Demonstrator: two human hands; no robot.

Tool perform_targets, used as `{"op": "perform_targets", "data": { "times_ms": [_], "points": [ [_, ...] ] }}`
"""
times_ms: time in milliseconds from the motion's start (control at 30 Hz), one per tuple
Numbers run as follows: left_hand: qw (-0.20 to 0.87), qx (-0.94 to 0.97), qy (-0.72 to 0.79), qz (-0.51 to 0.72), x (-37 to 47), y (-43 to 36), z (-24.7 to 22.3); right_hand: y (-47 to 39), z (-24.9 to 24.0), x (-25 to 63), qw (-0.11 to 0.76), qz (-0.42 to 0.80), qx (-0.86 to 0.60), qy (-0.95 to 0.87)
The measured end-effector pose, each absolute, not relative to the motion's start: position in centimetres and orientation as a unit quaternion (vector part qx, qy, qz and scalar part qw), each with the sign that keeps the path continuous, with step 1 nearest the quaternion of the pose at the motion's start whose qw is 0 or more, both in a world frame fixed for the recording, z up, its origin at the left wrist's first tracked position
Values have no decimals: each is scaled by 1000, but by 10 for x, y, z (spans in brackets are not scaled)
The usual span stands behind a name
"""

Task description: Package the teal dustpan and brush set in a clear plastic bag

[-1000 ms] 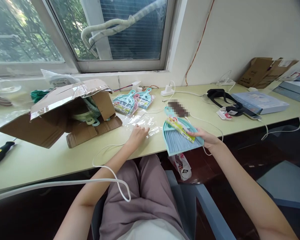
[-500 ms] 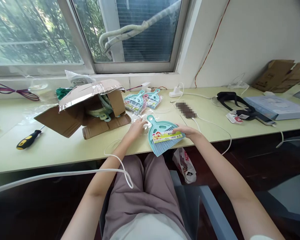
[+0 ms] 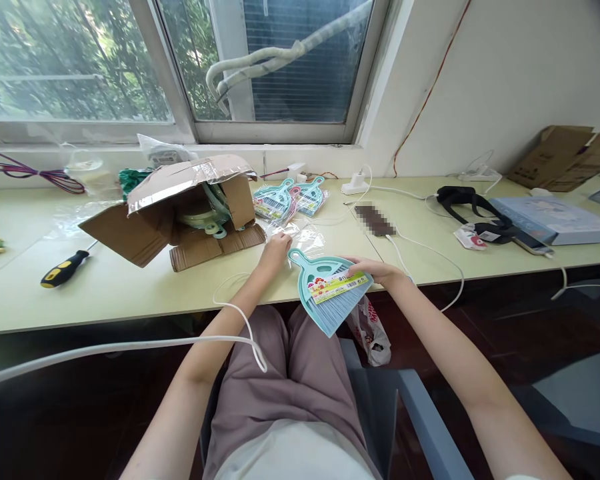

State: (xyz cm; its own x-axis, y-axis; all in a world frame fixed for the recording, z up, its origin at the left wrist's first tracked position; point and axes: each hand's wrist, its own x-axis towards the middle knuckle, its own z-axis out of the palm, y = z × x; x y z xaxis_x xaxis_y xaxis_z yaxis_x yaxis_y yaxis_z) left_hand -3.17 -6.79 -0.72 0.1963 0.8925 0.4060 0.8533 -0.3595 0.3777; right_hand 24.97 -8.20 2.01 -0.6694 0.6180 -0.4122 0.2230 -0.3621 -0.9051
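Note:
In my right hand (image 3: pixel 375 270) is a mint-green mini dustpan (image 3: pixel 304 280) with a blue-bristled brush (image 3: pixel 337 307) nested in it and a yellow-green printed label across the front. The fingers grip its right edge, and the pan tilts over the table's front edge, handle towards the left. My left hand (image 3: pixel 279 247) is closed on a clear plastic bag (image 3: pixel 307 237) that spreads over the tabletop behind the dustpan handle. Two more wrapped dustpan sets (image 3: pixel 275 200) lie further back, near the window wall.
An open cardboard box (image 3: pixel 180 193) with green items inside stands left of my left hand. A screwdriver (image 3: pixel 65 268) lies further left. A phone (image 3: pixel 375 220) with a cable is at the right, beyond it a black head strap (image 3: pixel 473 207). A white cable (image 3: pixel 130 347) crosses my left forearm.
The dustpan has come lower and closer to me, tilting more, away from the plastic bag. My left hand stays by the bag, its fingers now more closed.

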Motion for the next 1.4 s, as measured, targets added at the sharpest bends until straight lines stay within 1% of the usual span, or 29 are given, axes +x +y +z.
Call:
{"op": "perform_targets", "data": {
  "times_ms": [167, 267, 400, 500, 633, 767, 900, 1000, 1167, 1300, 1400],
  "points": [
    [2, 776, 554, 303, -34, -68, -10, -78, 24, 247, 156, 734, -385, -538],
    [-56, 800, 528, 279, -31, -70, -11, -77, 28, 248, 179, 721, -398, -538],
    [-146, 850, 453, 225, -22, -74, -11, -87, 37, 242, 194, 689, -412, -564],
    [-184, 865, 403, 234, -17, -76, -12, -96, 43, 235, 216, 647, -424, -596],
    [-182, 876, 365, 258, -15, -78, -14, -100, 39, 227, 258, 629, -448, -580],
    [-174, 864, 376, 285, -14, -78, -16, -96, 24, 227, 310, 613, -487, -539],
    [-179, 835, 429, 295, -8, -76, -16, -95, 19, 226, 295, 629, -471, -543],
    [-164, 840, 425, 296, -2, -77, -15, -93, 21, 218, 288, 619, -470, -560],
    [-141, 845, 407, 316, -4, -81, -15, -92, 20, 207, 348, 567, -532, -524],
    [-157, 838, 423, 307, -8, -77, -19, -96, 17, 209, 412, 552, -518, -508],
    [-140, 844, 416, 310, -8, -74, -18, -94, 15, 213, 409, 562, -500, -516]
  ]
}}
